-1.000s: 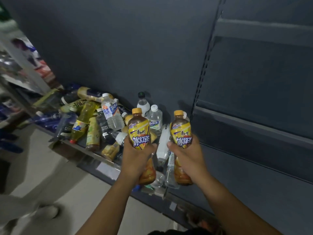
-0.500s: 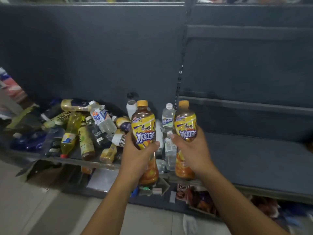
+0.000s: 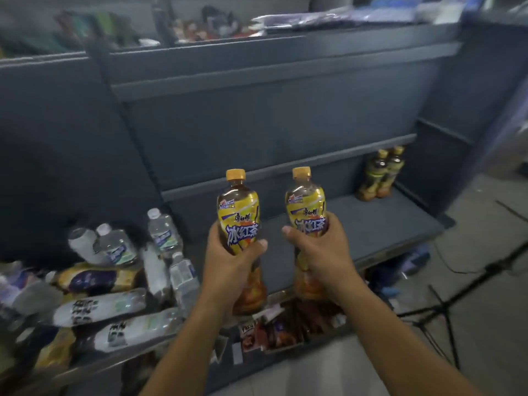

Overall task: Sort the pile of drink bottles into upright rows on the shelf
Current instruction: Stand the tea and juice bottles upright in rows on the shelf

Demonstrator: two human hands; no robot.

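- While you face the shelf [image 3: 385,224], your left hand [image 3: 228,261] has its fingers wrapped round the left bottle [image 3: 238,212] at the label, thumb across the front. It's upright, orange cap on top, held in the air in front of the shelf.
- Right hand [image 3: 323,252], same story: fingers closed round the middle of the right bottle [image 3: 307,201], cap up, just beside the other one with a gap between them.
- Both look full of dark tea, so expect real weight in each hand.
- Those glossy labels look slick, and thin plastic gives under a squeeze. Grip firmly at the waist where you are, without crushing.
- Off to your left, the pile [image 3: 114,281] lies mostly on its side: water bottles and darker ones jumbled together, with a few standing at the back.
- Far right on the shelf, a pair [image 3: 381,175] of yellow-capped bottles stands upright, side by side. That looks like the row to join.
- These are tall and narrow, so they'll tip easily. Land each base flat before you loosen your fingers.
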